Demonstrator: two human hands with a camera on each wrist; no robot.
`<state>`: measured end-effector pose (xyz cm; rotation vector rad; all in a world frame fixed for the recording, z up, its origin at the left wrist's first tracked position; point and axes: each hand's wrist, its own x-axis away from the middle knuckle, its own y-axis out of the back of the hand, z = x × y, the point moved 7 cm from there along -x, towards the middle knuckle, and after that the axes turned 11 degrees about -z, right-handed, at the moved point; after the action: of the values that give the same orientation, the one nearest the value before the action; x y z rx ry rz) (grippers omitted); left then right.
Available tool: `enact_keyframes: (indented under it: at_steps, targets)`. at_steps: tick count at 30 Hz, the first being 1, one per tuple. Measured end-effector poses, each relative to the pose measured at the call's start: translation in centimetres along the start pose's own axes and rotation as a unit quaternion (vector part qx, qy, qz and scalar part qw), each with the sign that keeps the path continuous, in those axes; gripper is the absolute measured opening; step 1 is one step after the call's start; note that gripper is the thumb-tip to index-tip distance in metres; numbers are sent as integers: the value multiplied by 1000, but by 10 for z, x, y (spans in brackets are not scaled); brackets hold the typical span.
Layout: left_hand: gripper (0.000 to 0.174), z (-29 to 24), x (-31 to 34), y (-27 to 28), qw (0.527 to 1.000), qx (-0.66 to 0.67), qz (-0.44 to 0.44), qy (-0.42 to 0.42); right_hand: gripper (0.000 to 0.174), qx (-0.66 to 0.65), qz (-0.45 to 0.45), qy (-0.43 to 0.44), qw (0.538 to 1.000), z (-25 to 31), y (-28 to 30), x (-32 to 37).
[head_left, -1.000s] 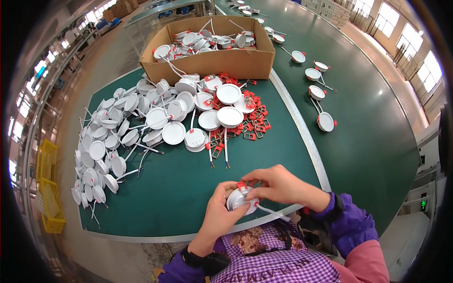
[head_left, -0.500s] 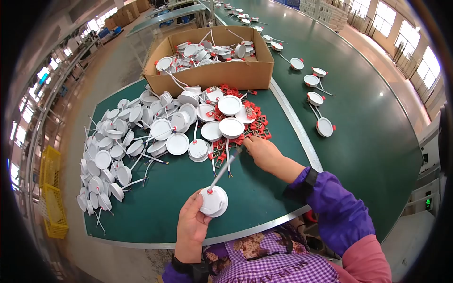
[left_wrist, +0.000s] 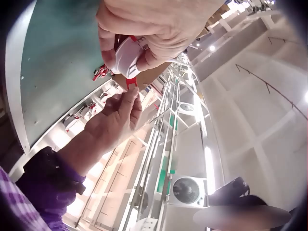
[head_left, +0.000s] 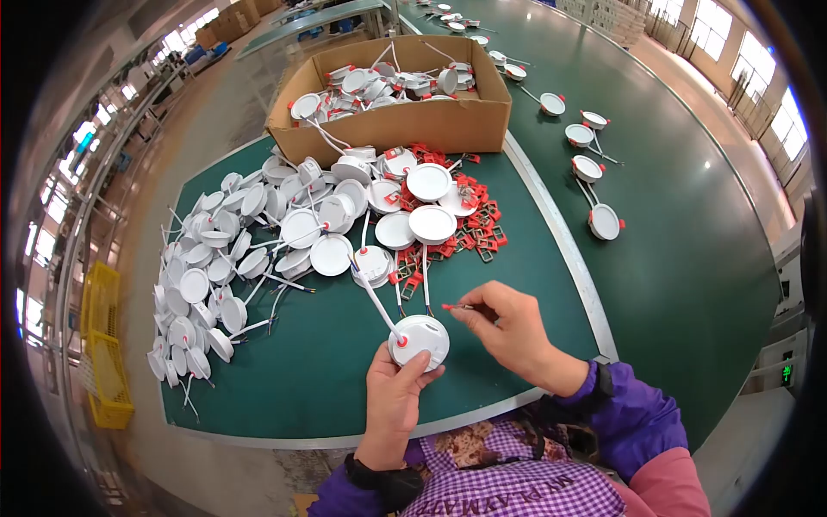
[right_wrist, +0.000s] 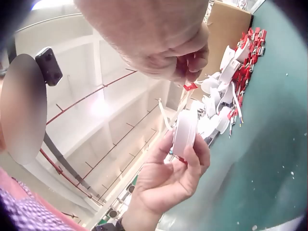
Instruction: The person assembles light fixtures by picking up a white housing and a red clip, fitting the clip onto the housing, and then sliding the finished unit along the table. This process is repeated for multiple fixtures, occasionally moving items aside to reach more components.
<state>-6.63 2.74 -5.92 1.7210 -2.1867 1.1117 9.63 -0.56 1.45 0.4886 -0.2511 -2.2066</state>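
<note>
My left hand [head_left: 394, 401] grips a round white downlight [head_left: 425, 338] by its edge, above the near part of the table. Its white cable [head_left: 376, 297] rises from a red grommet and points away toward the pile. To the right, my right hand [head_left: 519, 336] pinches a small red clip [head_left: 447, 307] between thumb and fingertips, apart from the downlight's rim in the head view. The right wrist view shows the downlight [right_wrist: 185, 132] edge-on between the left thumb and fingers, with the red clip [right_wrist: 190, 87] above it.
A large pile of white downlights [head_left: 194, 284] covers the table's left side. Loose red clips [head_left: 487, 228] lie heaped beside it. Behind stands a cardboard box [head_left: 413, 129] of downlights. Past the metal edge strip [head_left: 560, 250], several downlights [head_left: 605, 222] rest on the green surface.
Both hands worked at the downlight at first. My right hand then reached to the red clips and has come back with one. The left hand has raised the downlight slightly and moved it right.
</note>
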Motion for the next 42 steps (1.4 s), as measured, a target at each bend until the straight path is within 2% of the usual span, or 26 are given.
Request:
enact_keyframes:
  at_steps: [5, 7, 11, 21, 24, 26, 27, 29, 33, 39, 41, 42]
  targets:
    - [35, -8, 2, -2, 992, -49, -10, -118, 12, -8, 45, 18, 999, 4, -9, 20]
    - [33, -10, 3, -4, 988, -49, -11, -145, 12, 3, 37, 88, 995, 15, -8, 27]
    - [28, -15, 8, -12, 976, -76, 18, -203, 11, 11, 43, 96, 994, 15, -6, 28]
    - [26, -19, 7, -12, 962, -150, 59, -219, 9, 15, 33, 99, 994, 13, -8, 31]
    - [26, -17, 9, -11, 960, -172, 68, -211, 14, 20, 35, 129, 991, 11, -5, 31]
    - [26, -12, 10, -13, 965, -160, 96, -183, 24, -49, 78, -49, 995, -9, -4, 29]
    - [26, -13, 10, -13, 966, -158, 93, -184, 24, -49, 81, -48, 994, -8, -1, 27]
    - [26, -16, 14, -22, 959, -177, 123, -183, 32, -107, 112, -146, 977, -15, 2, 30]
    - [27, -17, 14, -33, 956, -186, 153, -167, 36, -127, 135, -187, 965, -8, 11, 28]
    - [31, 5, 2, -44, 952, -226, 176, -102, 32, -150, 155, -242, 946, -40, 23, 26]
    - [40, 10, -4, -59, 925, -276, 243, -92, 31, -151, 142, -251, 946, -44, 36, 20]
    - [53, 3, -4, -71, 919, -245, 286, -114, 31, -127, 101, -242, 957, -52, 52, 13]
